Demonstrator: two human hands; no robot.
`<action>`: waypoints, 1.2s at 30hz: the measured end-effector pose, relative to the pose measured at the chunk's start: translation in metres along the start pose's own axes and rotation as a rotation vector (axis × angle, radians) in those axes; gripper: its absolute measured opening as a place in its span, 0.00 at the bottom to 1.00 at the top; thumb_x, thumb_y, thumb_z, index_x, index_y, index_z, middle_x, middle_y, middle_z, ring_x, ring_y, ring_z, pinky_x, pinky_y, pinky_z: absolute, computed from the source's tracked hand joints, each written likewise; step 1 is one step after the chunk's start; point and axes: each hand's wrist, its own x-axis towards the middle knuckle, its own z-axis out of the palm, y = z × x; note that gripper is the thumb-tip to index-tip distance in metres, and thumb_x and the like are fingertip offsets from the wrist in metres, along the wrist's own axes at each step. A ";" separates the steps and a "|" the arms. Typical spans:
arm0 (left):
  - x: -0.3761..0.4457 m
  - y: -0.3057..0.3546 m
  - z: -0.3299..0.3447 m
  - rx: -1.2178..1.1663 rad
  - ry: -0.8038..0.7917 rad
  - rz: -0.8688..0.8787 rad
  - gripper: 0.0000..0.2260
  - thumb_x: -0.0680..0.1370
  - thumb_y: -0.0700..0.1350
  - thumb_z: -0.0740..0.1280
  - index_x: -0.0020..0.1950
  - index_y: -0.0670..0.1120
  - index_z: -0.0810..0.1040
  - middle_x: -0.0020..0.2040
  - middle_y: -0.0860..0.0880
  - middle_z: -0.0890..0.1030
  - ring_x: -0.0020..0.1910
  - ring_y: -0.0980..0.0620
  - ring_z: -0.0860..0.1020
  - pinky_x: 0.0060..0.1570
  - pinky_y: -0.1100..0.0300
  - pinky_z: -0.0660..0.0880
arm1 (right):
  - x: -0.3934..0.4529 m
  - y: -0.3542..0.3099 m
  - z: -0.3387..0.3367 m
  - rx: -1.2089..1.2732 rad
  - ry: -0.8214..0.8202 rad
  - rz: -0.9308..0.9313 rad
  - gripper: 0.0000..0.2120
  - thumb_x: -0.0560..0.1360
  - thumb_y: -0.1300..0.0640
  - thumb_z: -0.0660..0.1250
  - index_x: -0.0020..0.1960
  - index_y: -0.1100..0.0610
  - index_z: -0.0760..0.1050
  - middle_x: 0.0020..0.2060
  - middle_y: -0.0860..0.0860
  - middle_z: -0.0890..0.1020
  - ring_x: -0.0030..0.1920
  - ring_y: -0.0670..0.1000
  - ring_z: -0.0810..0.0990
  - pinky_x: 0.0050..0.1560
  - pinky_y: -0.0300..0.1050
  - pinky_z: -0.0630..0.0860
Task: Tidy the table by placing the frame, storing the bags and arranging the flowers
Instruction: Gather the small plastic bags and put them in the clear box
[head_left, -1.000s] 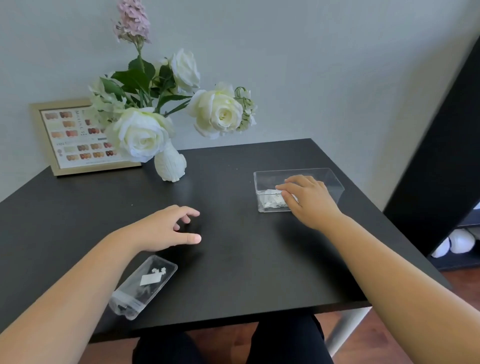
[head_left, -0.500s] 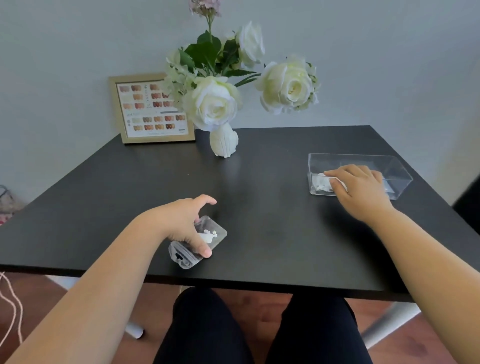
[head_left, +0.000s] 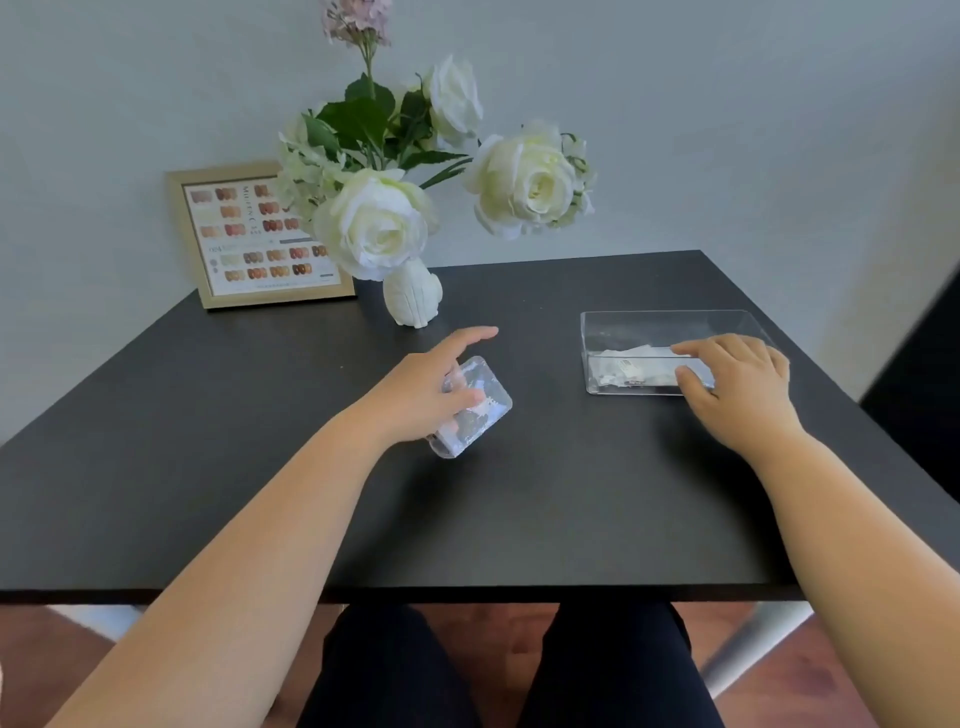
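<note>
My left hand (head_left: 421, 392) holds a small clear plastic bag (head_left: 480, 410) with white bits inside, lifted a little above the middle of the black table (head_left: 208, 441). My right hand (head_left: 737, 389) rests on the near wall of a clear plastic box (head_left: 613, 325) at the right; other small bags (head_left: 628, 369) lie inside it. A gold picture frame (head_left: 254, 234) with a nail colour chart leans on the wall at the back left. White roses (head_left: 379, 228) and a pink bloom stand in a white vase (head_left: 413, 299) beside the frame.
The grey wall runs directly behind the table. A dark panel (head_left: 924, 364) stands at the far right. My dark-trousered legs (head_left: 509, 670) and a wooden floor show below the table's front edge.
My left hand grasped the bag near the table's front edge, lifted it and carried it toward the middle. My right hand stayed on the clear box. The camera view shifted.
</note>
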 end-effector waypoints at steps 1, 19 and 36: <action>0.011 0.007 0.002 0.018 0.024 0.021 0.26 0.76 0.50 0.70 0.66 0.70 0.62 0.42 0.53 0.80 0.37 0.59 0.80 0.38 0.63 0.72 | -0.001 0.001 -0.001 0.004 0.009 0.018 0.13 0.77 0.53 0.61 0.60 0.49 0.77 0.58 0.52 0.79 0.65 0.57 0.69 0.68 0.53 0.54; 0.159 0.111 0.074 0.064 0.015 0.353 0.09 0.81 0.46 0.64 0.59 0.52 0.69 0.48 0.52 0.81 0.48 0.53 0.80 0.49 0.56 0.76 | -0.011 0.009 -0.004 0.132 0.132 0.089 0.18 0.69 0.70 0.64 0.54 0.54 0.80 0.49 0.51 0.80 0.55 0.57 0.75 0.70 0.49 0.55; 0.147 0.098 0.089 0.078 -0.022 0.307 0.11 0.81 0.52 0.63 0.58 0.55 0.82 0.56 0.58 0.74 0.59 0.56 0.71 0.58 0.59 0.66 | -0.010 0.009 -0.004 0.193 0.167 0.118 0.19 0.70 0.70 0.63 0.58 0.57 0.78 0.54 0.53 0.79 0.53 0.57 0.75 0.63 0.47 0.62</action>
